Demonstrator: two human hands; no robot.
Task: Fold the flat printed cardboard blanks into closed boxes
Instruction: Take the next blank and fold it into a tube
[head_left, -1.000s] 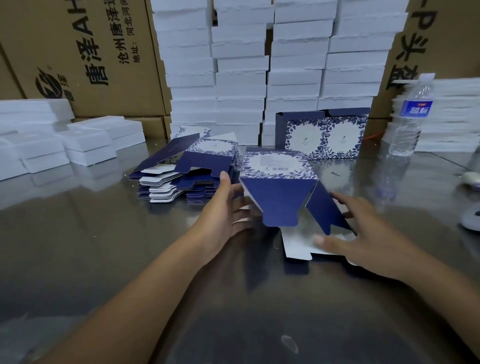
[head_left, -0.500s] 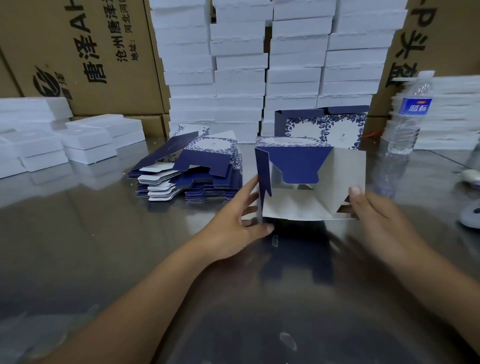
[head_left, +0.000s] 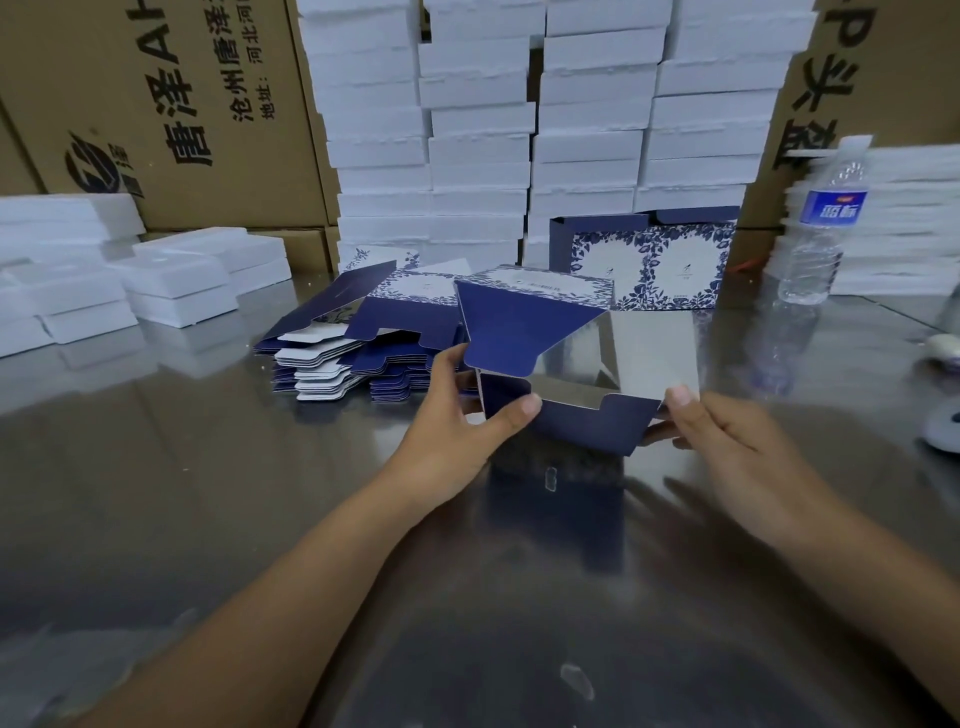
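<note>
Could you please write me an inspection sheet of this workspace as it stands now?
Surface: table, dark and glossy, mirrors what stands on it.
Job's things: box half folded, flaps open, silver inside showing; blanks in a loose pile to its left; second box upright behind it.
Clutter: bottle upright at right rear; small white item at the right edge, cannot tell what.
Grippers: left hand pinches the box's left corner; right hand pinches its right edge.
Cables: nothing seen.
Surroundings: white trays stacked high at the back, more at left and right; brown cartons behind.
</note>
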